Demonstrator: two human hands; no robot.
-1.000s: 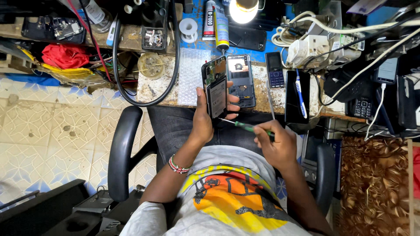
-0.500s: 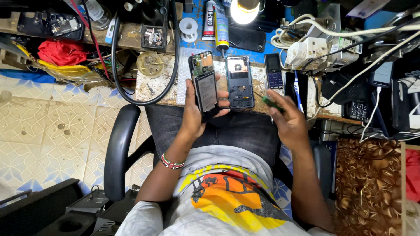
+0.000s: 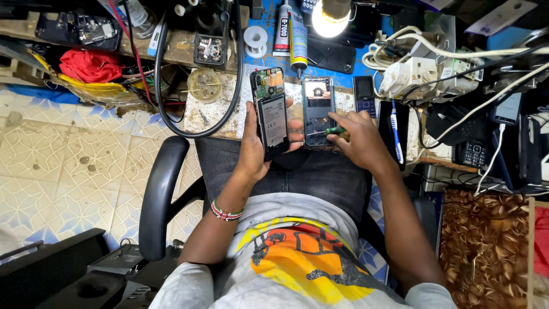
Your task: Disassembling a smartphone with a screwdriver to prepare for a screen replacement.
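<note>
Opened phone (image 3: pixel 271 114) within left-hand fingers (image 3: pixel 294 127).

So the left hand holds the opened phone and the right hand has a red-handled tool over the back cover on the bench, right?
Not quite: the tool's handle is green, not red, as the head view shows. The rest stands: the left hand holds the opened phone, and the right hand has the tool over the back cover on the bench.

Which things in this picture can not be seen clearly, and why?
- Head view: the tip of the green-handled tool is too small to tell.
- The right hand covers the lower corner of the back cover.
- The left hand hides the bottom of the opened phone.
- Its small circuit parts are too small.
</note>
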